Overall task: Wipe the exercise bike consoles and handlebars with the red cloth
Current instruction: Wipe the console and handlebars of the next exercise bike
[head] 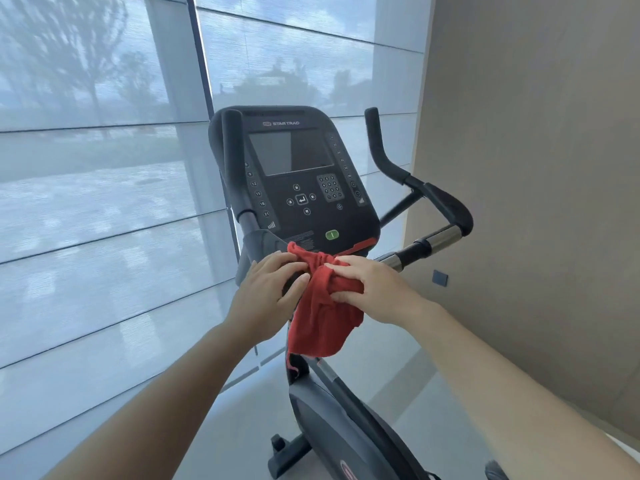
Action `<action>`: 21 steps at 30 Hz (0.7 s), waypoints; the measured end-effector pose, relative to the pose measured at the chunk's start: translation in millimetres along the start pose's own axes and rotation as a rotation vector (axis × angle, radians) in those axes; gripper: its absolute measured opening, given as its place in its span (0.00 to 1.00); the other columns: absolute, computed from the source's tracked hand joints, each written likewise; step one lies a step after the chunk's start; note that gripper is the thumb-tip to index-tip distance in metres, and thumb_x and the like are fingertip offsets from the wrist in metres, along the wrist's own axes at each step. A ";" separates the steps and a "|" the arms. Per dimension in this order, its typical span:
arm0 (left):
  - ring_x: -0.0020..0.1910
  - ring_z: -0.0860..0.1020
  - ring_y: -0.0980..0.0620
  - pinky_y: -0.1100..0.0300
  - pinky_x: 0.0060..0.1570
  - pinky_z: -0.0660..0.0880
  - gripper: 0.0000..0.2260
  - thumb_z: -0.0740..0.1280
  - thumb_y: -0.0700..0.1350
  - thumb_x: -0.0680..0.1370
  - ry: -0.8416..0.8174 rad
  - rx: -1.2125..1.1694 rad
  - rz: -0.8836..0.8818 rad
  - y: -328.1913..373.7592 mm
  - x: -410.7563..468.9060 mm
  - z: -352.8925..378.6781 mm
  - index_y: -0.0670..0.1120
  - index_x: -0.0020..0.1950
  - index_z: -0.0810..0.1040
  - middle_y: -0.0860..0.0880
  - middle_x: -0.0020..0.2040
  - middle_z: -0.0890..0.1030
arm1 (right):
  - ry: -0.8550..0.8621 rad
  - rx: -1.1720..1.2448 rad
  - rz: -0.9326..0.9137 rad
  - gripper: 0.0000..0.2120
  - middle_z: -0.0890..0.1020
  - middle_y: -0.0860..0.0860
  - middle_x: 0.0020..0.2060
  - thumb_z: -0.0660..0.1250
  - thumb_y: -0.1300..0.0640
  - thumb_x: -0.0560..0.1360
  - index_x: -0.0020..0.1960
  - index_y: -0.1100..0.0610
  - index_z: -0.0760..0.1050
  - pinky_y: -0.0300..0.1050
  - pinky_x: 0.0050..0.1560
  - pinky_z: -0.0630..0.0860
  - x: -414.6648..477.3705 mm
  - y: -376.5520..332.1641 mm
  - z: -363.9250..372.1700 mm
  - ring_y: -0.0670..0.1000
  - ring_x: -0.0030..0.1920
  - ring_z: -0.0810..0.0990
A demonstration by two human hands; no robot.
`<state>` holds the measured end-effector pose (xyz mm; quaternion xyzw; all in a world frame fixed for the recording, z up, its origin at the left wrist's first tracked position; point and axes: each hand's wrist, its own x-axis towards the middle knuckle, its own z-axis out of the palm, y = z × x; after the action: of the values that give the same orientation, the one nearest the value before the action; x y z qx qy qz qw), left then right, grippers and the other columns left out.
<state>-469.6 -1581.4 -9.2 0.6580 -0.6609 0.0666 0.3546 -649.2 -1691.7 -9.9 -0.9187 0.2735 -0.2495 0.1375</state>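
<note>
A black exercise bike console [294, 174] with a dark screen and keypad stands in front of me. Just below it, the red cloth [320, 323] hangs bunched over the near handlebar section. My right hand [370, 289] grips the cloth from the right, fingers curled into its folds. My left hand [266, 289] curls round the black handlebar part beside the cloth, its fingertips touching the cloth's edge. The right handlebar [436, 209] loops out with a chrome section; the left upright grip [232, 150] rises beside the console.
A large window with a sheer blind [104, 202] fills the left and back. A beige wall [536, 168] stands close on the right. The bike's dark body [332, 420] and base foot sit on the pale floor below.
</note>
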 end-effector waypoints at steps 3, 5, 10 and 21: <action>0.66 0.67 0.54 0.42 0.68 0.59 0.13 0.57 0.51 0.80 -0.016 0.021 -0.042 12.0 -0.4 4.1 0.51 0.60 0.77 0.57 0.62 0.73 | -0.074 -0.067 -0.027 0.27 0.68 0.46 0.69 0.70 0.49 0.71 0.68 0.46 0.68 0.37 0.65 0.56 -0.4 26.5 -11.7 0.46 0.70 0.63; 0.66 0.68 0.55 0.41 0.70 0.55 0.13 0.56 0.51 0.80 -0.007 0.046 -0.094 21.0 0.3 8.3 0.53 0.61 0.76 0.58 0.62 0.73 | -0.091 -0.108 -0.014 0.29 0.67 0.46 0.70 0.71 0.52 0.71 0.69 0.47 0.67 0.41 0.68 0.57 -0.6 46.0 -22.4 0.47 0.72 0.61; 0.65 0.69 0.55 0.41 0.72 0.48 0.14 0.56 0.53 0.80 0.026 0.106 -0.218 44.1 4.4 23.9 0.54 0.61 0.75 0.57 0.64 0.73 | -0.068 -0.181 0.014 0.29 0.69 0.47 0.68 0.71 0.53 0.70 0.69 0.49 0.67 0.45 0.68 0.61 1.7 68.6 -39.9 0.50 0.71 0.61; 0.69 0.65 0.58 0.48 0.72 0.43 0.16 0.53 0.50 0.81 0.004 0.089 -0.345 47.7 11.8 28.5 0.51 0.66 0.71 0.57 0.68 0.71 | -0.130 -0.137 -0.157 0.30 0.70 0.45 0.68 0.71 0.50 0.69 0.69 0.44 0.66 0.44 0.69 0.60 14.0 74.3 -31.1 0.48 0.70 0.63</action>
<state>-522.9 -1600.9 -5.6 0.7765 -0.5341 0.0351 0.3326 -688.0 -1763.8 -7.4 -0.9588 0.2077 -0.1802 0.0718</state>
